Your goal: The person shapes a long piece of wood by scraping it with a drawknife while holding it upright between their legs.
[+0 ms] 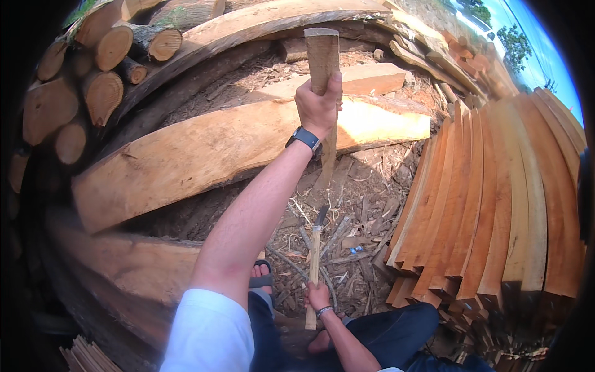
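Observation:
My left hand (319, 105), a watch on its wrist, is stretched out and wrapped round a narrow wooden stake (323, 56). The stake stands roughly upright, its broad end toward me and its lower part reaching down toward the chip-strewn ground. Low in the middle, my right hand (318, 296) is closed on the pale wooden handle of a tool (315, 254). That tool has a narrow dark metal head, pointing away from me near the foot of the stake; its exact kind is unclear. The head and the stake appear apart.
A long, thick sawn slab (217, 149) lies behind the stake. Stacked squared timbers (483, 192) fill the right side. Cut logs (114, 48) are piled at the far left. Another slab (136, 260) lies at the near left. Bark and chips (365, 217) litter the ground by my sandalled foot (261, 276).

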`<state>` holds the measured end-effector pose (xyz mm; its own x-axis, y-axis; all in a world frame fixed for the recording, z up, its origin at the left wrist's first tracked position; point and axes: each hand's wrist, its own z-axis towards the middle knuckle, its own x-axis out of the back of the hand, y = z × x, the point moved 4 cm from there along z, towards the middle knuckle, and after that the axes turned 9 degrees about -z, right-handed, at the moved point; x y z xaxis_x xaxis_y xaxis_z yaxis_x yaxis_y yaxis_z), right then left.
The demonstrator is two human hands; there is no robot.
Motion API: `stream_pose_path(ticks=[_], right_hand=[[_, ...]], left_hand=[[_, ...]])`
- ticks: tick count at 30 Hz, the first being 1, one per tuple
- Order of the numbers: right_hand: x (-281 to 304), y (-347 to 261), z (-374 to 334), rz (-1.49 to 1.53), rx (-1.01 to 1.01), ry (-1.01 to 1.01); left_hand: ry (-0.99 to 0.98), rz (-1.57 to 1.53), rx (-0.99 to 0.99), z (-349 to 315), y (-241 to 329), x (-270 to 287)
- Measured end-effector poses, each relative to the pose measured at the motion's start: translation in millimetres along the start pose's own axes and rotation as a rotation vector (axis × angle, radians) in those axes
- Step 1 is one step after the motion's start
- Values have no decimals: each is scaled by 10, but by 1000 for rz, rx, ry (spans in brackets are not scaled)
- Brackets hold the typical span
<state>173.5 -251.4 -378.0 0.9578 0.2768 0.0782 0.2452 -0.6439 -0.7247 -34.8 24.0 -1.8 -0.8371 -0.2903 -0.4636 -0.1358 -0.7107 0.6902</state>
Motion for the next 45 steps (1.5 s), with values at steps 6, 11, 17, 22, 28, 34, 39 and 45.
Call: stream_pose_path(ticks=[6, 11, 17, 22, 28, 34, 39, 45], right_hand=[[67, -411, -468, 314, -75, -215], [169, -512, -710, 167, 98, -89], [492, -693, -182, 36, 319, 228], [445, -111, 147, -461, 229, 212], [383, -200, 113, -490, 326, 336], [394, -38, 177, -599, 305, 353], [376, -359, -103, -467, 303, 377], [302, -69, 98, -709, 176, 199]], left_hand=[[16, -13, -17, 9, 0, 35], [-3, 12, 5, 3, -7, 20], [-25, 9, 7, -11, 36, 22], [7, -36, 21, -28, -2, -94], [2, -35, 7, -34, 15, -77], [29, -14, 2, -20, -8, -20], [41, -1, 12, -3, -25, 36], [13, -2, 3, -6, -23, 21]])
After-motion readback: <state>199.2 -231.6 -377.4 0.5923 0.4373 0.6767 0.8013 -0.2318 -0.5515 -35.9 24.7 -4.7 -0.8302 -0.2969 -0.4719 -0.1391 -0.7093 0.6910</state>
